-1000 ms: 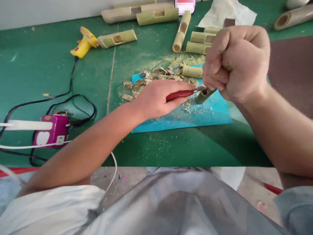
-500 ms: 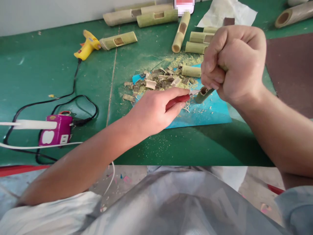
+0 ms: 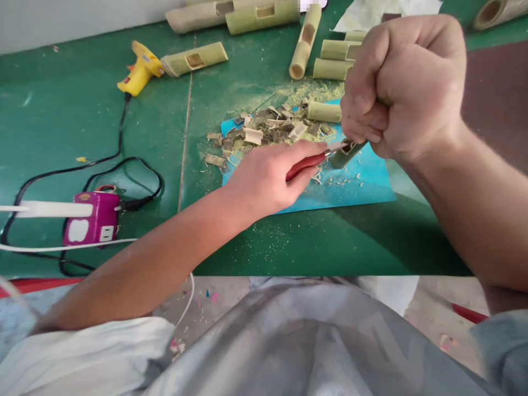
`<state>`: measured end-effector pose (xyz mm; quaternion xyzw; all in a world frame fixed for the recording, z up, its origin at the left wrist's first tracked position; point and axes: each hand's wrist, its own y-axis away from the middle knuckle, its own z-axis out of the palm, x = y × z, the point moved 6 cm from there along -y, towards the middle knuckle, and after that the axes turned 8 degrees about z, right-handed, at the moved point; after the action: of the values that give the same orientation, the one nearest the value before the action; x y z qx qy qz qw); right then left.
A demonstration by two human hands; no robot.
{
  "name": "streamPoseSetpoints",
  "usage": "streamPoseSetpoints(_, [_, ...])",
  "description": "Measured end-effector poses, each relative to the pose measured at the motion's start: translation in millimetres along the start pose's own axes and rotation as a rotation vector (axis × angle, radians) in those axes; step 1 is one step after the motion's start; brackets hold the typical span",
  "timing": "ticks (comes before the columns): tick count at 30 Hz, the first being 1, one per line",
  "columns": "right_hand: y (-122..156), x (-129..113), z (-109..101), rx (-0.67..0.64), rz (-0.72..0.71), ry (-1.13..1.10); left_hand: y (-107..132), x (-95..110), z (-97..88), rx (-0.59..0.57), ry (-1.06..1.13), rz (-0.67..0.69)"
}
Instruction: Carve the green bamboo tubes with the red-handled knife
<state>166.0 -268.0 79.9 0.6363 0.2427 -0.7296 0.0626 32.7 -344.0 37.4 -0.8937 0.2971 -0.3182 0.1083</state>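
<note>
"What's closest to you?"

"My grey shirt (image 3: 322,341), then the near edge of the green bench (image 3: 355,258), dusted with fine crumbs (image 3: 268,242)."

"And your hands?"

"The fingers of my left hand (image 3: 268,176) are wrapped around the red handle of a knife (image 3: 307,165). My right hand (image 3: 412,93) is clenched on a dark green bamboo tube (image 3: 341,158), its upper end hidden by my fist."

"Where is the tube, exactly?"

"Over the blue sheet (image 3: 367,187), tilted, its lower end showing left of my fist, with the blade's tip at its opening. Whether the blade is biting or only resting there, I can't tell."

"How far along is it?"

"Partly done, I'd say. It's hollowed at the opening, but pale strands (image 3: 353,144) show there, so I judge some trimming is left. The edges are too small to read."

"Anything finished?"

"Past my left hand there's a heap of bamboo chips (image 3: 253,136), with a pale tube (image 3: 325,112) just beside it. Farther back, the tube by the yellow glue gun (image 3: 138,71), the slanting tube (image 3: 302,52) and the long tube (image 3: 251,22) near the wall (image 3: 82,22) each have a window cut in the side; those cuts look complete to me."
</note>
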Motion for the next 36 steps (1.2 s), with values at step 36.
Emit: streamPoseSetpoints(36, [0.4, 0.2, -1.3, -0.040, 0.067, 0.019, -15.6, -18.1, 4.5, -0.100, 0.045, 0.080])
